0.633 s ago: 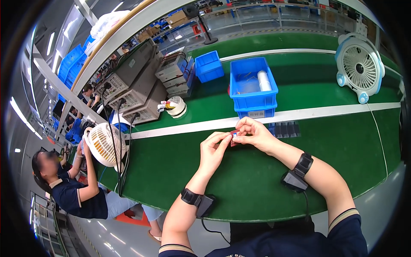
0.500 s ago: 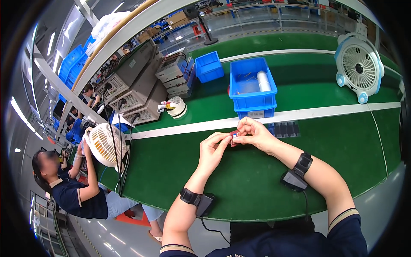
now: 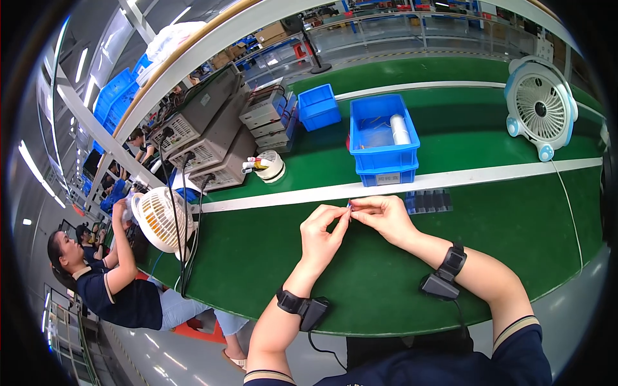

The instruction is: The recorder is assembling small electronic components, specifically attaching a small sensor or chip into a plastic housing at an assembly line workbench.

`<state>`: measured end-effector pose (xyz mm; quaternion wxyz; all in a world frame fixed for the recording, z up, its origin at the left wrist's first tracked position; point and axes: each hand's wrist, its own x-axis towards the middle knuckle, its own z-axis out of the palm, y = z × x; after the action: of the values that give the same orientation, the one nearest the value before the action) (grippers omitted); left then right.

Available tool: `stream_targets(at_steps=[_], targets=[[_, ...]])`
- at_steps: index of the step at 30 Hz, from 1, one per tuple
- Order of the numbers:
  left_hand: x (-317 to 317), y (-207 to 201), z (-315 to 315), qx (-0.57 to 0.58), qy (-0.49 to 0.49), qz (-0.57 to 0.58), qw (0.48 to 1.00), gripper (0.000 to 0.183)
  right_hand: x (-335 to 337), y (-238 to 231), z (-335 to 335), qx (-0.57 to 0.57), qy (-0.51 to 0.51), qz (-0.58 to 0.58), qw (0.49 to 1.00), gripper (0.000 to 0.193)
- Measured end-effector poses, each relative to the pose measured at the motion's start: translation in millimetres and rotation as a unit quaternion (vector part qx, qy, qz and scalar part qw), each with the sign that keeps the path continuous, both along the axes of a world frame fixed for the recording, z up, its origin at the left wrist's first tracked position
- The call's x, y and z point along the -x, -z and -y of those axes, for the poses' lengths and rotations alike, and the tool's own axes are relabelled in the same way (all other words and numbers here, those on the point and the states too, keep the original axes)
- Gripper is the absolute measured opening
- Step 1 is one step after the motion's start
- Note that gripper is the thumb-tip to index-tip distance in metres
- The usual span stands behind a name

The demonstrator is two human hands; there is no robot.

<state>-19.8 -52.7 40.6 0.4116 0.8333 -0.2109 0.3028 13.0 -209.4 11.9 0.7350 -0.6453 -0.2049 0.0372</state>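
Over the green tabletop (image 3: 386, 276), my left hand (image 3: 322, 233) and my right hand (image 3: 388, 222) meet at the fingertips. Pinched between them is a small red and blue piece (image 3: 349, 206); the fingers cover most of it, so its kind cannot be made out. Just behind my right hand lies a dark, segmented flat strip (image 3: 430, 201). Beyond my fingers stand stacked blue bins (image 3: 386, 177), with a white roll (image 3: 400, 130) in the upper one. Black bands with small boxes and cables are strapped to both my forearms.
A blue and white fan (image 3: 541, 109) stands far right, its cable trailing forward. At left are a white fan (image 3: 162, 220), grey metal-cased units (image 3: 225, 164), hanging black cables and a round white tub (image 3: 271, 168). A smaller blue bin (image 3: 319, 108) sits behind. A co-worker (image 3: 122, 283) sits at left.
The small piece has turned between my fingertips and shows less of itself. My right hand has lowered slightly. The whole view has shifted a little, and the co-worker's head and arms have moved.
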Motion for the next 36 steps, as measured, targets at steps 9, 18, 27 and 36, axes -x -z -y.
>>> stream_targets(at_steps=[9, 18, 27, 36], targets=[[-3, 8, 2, 0.003, 0.017, -0.019, 1.000, 0.010, 1, 10, -4, -0.023, 0.020, 0.004, 1.000, 0.023], [-2, 10, 6, 0.034, 0.018, -0.055, 0.998, 0.010, 1, 14, -6, -0.133, 0.000, -0.116, 0.984, 0.017], [-4, 9, 3, -0.016, -0.013, 0.013, 1.000, 0.012, 9, 0, -7, 0.010, 0.096, 0.089, 0.991, 0.011], [-1, 11, 1, 0.048, 0.019, -0.089, 0.995, 0.015, 17, -10, -7, 0.120, 0.164, 0.242, 0.949, 0.008]])
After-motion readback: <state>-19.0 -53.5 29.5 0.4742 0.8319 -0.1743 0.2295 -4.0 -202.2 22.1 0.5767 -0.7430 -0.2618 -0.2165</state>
